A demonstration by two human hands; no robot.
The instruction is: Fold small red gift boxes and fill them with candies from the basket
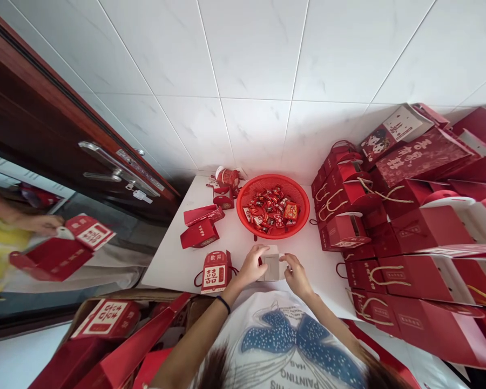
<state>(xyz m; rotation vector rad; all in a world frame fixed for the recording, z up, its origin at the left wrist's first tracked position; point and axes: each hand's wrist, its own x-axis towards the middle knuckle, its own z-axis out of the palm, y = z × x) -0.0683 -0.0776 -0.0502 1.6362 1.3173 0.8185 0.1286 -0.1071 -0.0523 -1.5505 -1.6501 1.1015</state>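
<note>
In front of my body a small gift box (271,266), its pale inside or underside showing, is on the white table. My left hand (251,265) grips the box's left side, thumb and fingers curled at its edge. At the right side, my right hand (296,274) pinches a pale flap of the same box. Beside my left wrist stands a red gift box (215,273) with a white label and a dark cord handle. Just beyond my hands is a red plastic basket (274,234) holding red-wrapped sweets (273,208).
Red boxes (200,233) lie at the table's left. Stacked red gift boxes with rope handles (413,275) crowd the right side. A carton of red boxes (117,351) stands lower left. Another person's hand (44,222) holds an open red box (60,251) by the door (56,124).
</note>
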